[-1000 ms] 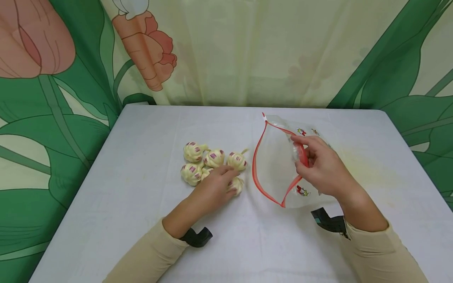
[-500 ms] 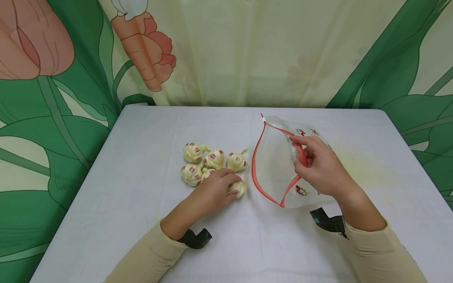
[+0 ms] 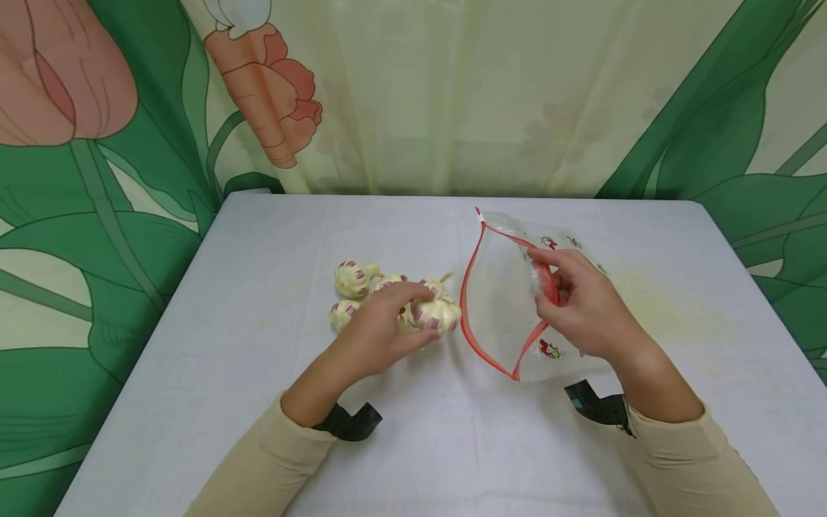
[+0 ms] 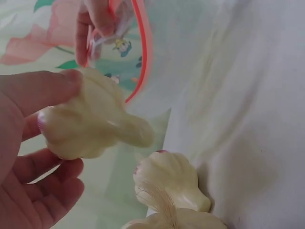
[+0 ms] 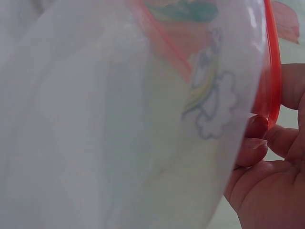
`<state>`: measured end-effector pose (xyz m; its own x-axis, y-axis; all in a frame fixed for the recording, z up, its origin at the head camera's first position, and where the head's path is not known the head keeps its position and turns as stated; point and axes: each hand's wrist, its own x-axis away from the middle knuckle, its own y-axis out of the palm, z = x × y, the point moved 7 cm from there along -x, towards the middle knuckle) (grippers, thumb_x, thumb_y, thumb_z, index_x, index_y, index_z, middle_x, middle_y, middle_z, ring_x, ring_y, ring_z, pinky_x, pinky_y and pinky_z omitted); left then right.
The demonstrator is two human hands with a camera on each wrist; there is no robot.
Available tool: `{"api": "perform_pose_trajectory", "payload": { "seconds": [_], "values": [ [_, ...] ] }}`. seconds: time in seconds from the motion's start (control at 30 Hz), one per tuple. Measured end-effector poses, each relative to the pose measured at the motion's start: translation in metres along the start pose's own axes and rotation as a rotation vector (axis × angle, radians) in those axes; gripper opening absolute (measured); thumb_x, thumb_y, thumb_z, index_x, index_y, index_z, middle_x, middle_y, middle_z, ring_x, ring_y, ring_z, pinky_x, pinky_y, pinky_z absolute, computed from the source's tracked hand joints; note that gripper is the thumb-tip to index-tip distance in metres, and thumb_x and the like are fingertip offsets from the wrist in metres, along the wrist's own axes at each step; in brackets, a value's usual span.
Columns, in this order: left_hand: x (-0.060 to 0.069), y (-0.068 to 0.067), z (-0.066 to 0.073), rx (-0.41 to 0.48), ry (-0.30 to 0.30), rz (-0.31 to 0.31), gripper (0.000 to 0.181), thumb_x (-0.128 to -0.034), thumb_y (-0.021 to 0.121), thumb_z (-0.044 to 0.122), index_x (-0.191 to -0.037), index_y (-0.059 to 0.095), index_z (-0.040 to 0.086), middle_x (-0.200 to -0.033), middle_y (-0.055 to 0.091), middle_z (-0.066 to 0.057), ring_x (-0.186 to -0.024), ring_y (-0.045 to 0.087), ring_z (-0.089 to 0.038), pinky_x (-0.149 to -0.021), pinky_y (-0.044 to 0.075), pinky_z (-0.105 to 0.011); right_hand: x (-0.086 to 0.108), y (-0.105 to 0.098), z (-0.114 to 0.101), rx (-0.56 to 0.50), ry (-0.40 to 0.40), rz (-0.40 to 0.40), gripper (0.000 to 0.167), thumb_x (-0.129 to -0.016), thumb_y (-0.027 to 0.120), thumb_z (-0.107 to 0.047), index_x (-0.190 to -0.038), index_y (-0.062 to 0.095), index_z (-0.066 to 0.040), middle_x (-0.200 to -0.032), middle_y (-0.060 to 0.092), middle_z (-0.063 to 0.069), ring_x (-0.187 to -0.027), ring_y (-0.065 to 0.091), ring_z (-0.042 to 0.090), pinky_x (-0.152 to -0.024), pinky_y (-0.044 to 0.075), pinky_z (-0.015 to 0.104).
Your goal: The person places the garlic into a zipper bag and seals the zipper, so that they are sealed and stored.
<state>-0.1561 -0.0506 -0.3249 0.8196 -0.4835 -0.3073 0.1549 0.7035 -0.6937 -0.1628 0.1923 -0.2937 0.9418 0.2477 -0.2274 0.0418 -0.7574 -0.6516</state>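
My left hand (image 3: 381,330) holds a garlic bulb (image 3: 438,316) between thumb and fingers, just left of the bag's mouth; in the left wrist view the held bulb (image 4: 88,117) has its stem pointing right. Other cream bulbs with purple marks, such as one at the back left (image 3: 352,278), lie around and partly behind that hand. My right hand (image 3: 584,305) pinches the red rim of a clear printed bag (image 3: 504,287), whose mouth gapes toward the garlic. In the right wrist view the bag (image 5: 128,119) covers most of the picture, beside the right hand's fingers (image 5: 252,150).
A white-clothed table (image 3: 213,402) lies under everything. Behind its far edge hangs a curtain (image 3: 452,93) with flower and leaf prints. Black straps (image 3: 352,424) sit at both wrists, below beige sleeves.
My left hand has lifted a bulb from the front right of the group and turned, bringing it up toward the bag's mouth. The right hand and the bag have hardly moved.
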Motion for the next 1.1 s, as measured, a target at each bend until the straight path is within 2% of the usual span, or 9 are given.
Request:
{"api": "perform_pose_trajectory", "payload": {
  "seconds": [0.13,0.27,0.53,0.8,1.03,1.1],
  "values": [
    [-0.004,-0.005,0.002,0.053,0.024,0.068,0.042,-0.0804,0.085,0.015,-0.115,0.066,0.002,-0.106,0.066,-0.005,-0.093,0.059,-0.021,-0.081,0.054,-0.040,0.000,0.000,0.000,0.003,0.000,0.000,0.053,-0.087,0.062,0.009,-0.139,0.053,0.002,-0.106,0.047,0.007,-0.068,0.050,0.018,-0.055,0.046,0.019],
    [-0.008,-0.007,0.005,0.091,0.040,0.099,0.038,-0.0812,0.084,0.014,-0.113,0.066,0.003,-0.112,0.067,-0.006,-0.093,0.059,-0.017,-0.077,0.055,-0.038,0.000,0.000,-0.001,-0.006,-0.004,0.002,0.054,-0.087,0.062,0.010,-0.139,0.053,0.002,-0.106,0.048,0.007,-0.068,0.050,0.017,-0.055,0.046,0.018],
    [-0.017,-0.001,0.011,0.196,0.042,0.111,0.039,-0.0843,0.080,0.010,-0.119,0.063,0.001,-0.117,0.065,-0.009,-0.099,0.058,-0.018,-0.081,0.056,-0.039,0.000,0.002,0.000,-0.031,0.011,-0.011,0.057,-0.086,0.065,0.010,-0.141,0.051,0.003,-0.112,0.049,0.010,-0.071,0.052,0.018,-0.058,0.049,0.018],
    [-0.029,0.015,0.011,0.274,-0.025,0.086,0.035,-0.0874,0.074,0.010,-0.120,0.064,0.001,-0.116,0.062,-0.008,-0.099,0.056,-0.017,-0.088,0.056,-0.038,0.000,0.003,0.000,-0.038,0.005,-0.010,0.057,-0.086,0.064,0.012,-0.140,0.052,0.003,-0.113,0.050,0.011,-0.072,0.053,0.018,-0.059,0.050,0.018],
    [-0.036,0.025,0.015,0.235,-0.017,0.108,0.036,-0.0863,0.073,0.011,-0.119,0.064,0.001,-0.116,0.062,-0.008,-0.101,0.055,-0.017,-0.086,0.054,-0.027,0.000,0.005,-0.001,-0.045,0.012,-0.020,0.058,-0.086,0.066,0.011,-0.142,0.051,0.002,-0.117,0.050,0.012,-0.076,0.054,0.022,-0.060,0.052,0.019],
    [-0.037,0.027,0.015,0.218,-0.021,0.115,0.036,-0.0864,0.075,0.012,-0.119,0.064,0.001,-0.114,0.062,-0.007,-0.101,0.055,-0.017,-0.084,0.054,-0.028,0.000,0.006,-0.001,-0.046,0.009,-0.018,0.058,-0.086,0.065,0.011,-0.141,0.051,0.002,-0.117,0.050,0.012,-0.076,0.054,0.022,-0.060,0.052,0.019]
  ]
}}
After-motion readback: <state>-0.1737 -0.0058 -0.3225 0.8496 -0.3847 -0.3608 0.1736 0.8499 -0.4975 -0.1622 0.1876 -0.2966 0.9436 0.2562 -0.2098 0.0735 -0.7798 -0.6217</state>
